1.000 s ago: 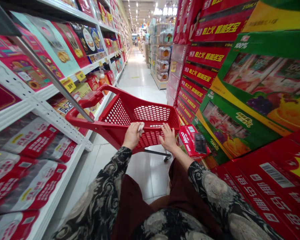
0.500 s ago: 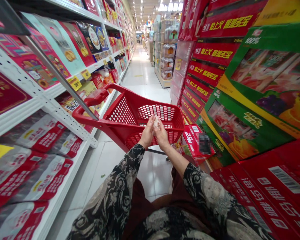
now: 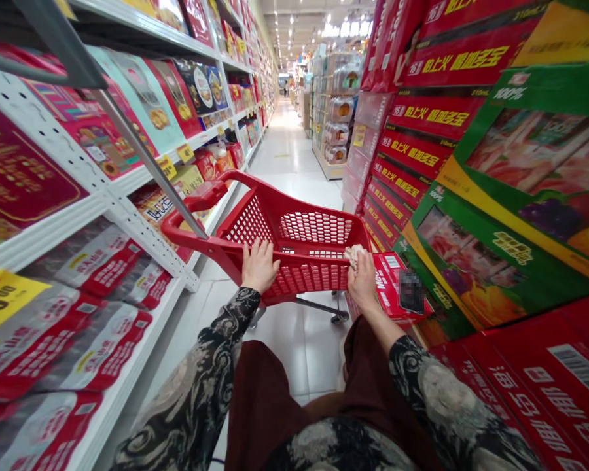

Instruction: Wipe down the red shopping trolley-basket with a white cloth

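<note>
A red plastic shopping cart (image 3: 319, 209) stands in the aisle right in front of me, its basket holding nothing I can see. My left hand (image 3: 258, 265) rests on the cart's near rim with its fingers curled over the edge. My right hand (image 3: 362, 276) sits at the near right corner of the rim and holds a crumpled white tissue (image 3: 354, 253). The cart's red handle (image 3: 196, 196) sticks out to the left toward the shelves.
White shelves (image 3: 127, 180) with red and grey packs line the left side. Stacked red and green drink cartons (image 3: 471, 196) crowd the right, with a red box (image 3: 390, 288) next to the cart. The tiled aisle (image 3: 289, 150) runs ahead between them.
The tissue passed from my left hand to my right as the hands met over the cart. Both hands then spread apart back onto the near rim. The view moved forward a little.
</note>
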Motion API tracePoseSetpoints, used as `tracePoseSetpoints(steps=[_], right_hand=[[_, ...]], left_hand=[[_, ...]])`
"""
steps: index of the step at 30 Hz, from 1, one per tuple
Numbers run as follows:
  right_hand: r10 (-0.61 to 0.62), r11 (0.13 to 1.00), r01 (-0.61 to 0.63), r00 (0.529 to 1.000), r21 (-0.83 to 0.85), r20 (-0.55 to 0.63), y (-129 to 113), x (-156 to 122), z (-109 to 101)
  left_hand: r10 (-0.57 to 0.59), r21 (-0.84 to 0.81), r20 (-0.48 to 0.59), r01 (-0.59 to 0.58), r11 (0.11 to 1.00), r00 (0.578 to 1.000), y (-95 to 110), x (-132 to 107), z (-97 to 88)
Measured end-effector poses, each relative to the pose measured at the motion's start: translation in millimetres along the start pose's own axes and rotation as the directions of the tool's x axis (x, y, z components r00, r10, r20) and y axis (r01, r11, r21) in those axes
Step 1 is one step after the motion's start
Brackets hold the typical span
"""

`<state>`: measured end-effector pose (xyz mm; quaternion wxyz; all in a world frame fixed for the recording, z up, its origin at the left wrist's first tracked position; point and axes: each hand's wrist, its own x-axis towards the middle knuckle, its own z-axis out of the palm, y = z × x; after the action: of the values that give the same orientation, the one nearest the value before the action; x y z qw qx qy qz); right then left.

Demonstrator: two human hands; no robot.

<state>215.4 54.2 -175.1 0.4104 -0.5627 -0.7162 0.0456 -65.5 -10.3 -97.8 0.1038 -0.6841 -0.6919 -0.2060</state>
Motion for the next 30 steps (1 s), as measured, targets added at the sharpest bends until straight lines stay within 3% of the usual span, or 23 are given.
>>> tracePoseSetpoints(steps=[5, 10, 14, 18, 21, 24, 28, 30], right_hand=[[-0.129, 0.992, 0.128, 0.985, 0.013, 0.118, -28, 7, 14], [-0.246, 0.969, 0.246, 0.936, 0.032, 0.253, -61, 13, 22], [-0.221, 0.974, 0.224, 0.950, 0.009, 0.219, -45, 13, 15], [-0.047, 0.998, 0.049, 0.997, -0.029, 0.068, -4, 14, -6], [0.051, 0.999, -0.051, 0.999, -0.011, 0.016, 11, 13, -13], [-0.015, 0.999, 0.012, 0.998, 0.040, 0.062, -1, 9, -4], [-0.208, 0.975, 0.194, 0.968, 0.107, 0.141, -34, 5, 11], [-0.233, 0.970, 0.216, 0.956, 0.110, 0.177, -40, 7, 10]], left_hand=[[0.052, 0.003, -0.014, -0.052, 0.999, 0.999, 11, -2, 15.1], [0.057, 0.026, 0.010, -0.057, 0.998, 0.998, 12, -1, 15.0], [0.063, 0.030, 0.008, -0.063, 0.998, 0.998, 12, -4, 14.0], [0.089, 0.041, -0.028, -0.088, 0.995, 0.996, 14, -7, 16.1], [0.094, 0.063, -0.055, -0.090, 0.994, 0.994, 15, -8, 18.3], [0.081, 0.091, -0.054, -0.076, 0.993, 0.995, 17, -8, 19.6], [0.043, 0.173, 0.058, -0.053, 0.984, 0.997, 25, -8, 18.5], [0.052, 0.209, 0.099, -0.072, 0.975, 0.994, 30, -8, 17.8]])
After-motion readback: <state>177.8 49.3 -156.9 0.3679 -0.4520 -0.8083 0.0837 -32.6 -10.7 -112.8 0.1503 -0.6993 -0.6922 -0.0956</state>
